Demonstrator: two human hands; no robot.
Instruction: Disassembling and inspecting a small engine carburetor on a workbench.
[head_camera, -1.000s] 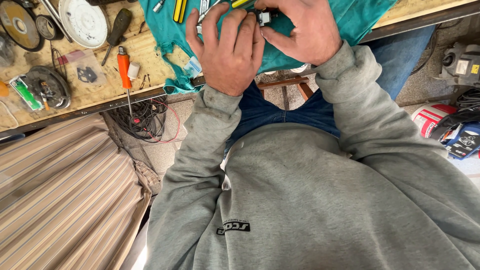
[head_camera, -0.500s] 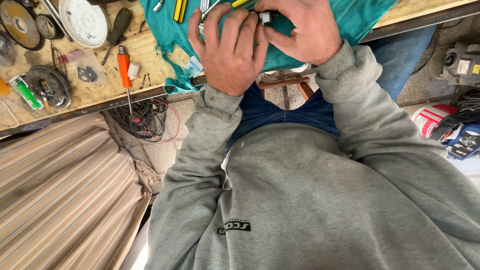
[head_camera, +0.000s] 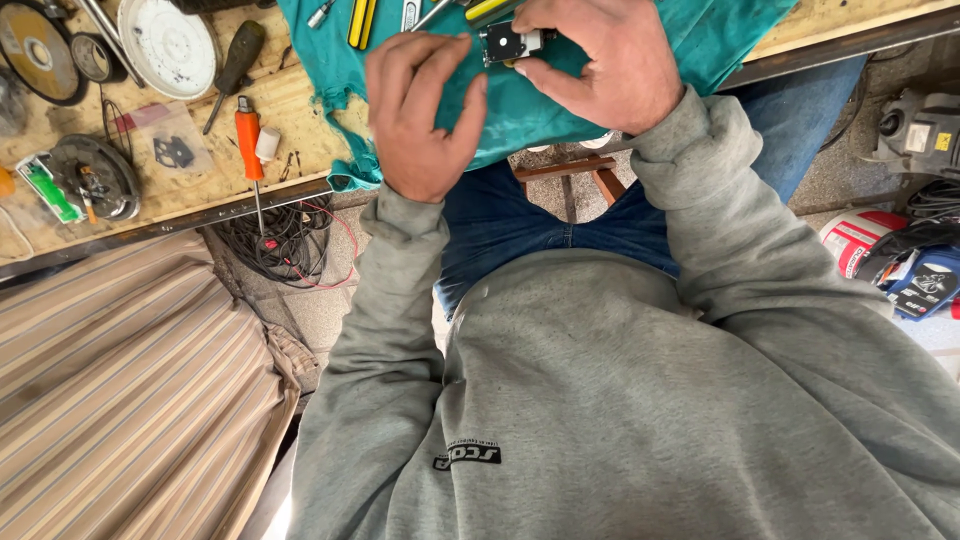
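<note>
Small black-and-silver metal part (head_camera: 512, 42) sits over the teal cloth (head_camera: 520, 115) on the wooden worktop (head_camera: 300, 110), well right of the orange-handled screwdriver (head_camera: 247, 130). Left hand (head_camera: 420, 110) hovers beside it, fingers curled and touching nothing I can tell; right hand (head_camera: 605, 60) pinches it. A loose pinch could let it slip off the worktop's edge.

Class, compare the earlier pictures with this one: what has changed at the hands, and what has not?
The left hand has drawn back from the right hand, uncovering a small black-and-silver part that the right hand holds over the teal cloth. The orange screwdriver and discs on the bench stayed put.
</note>
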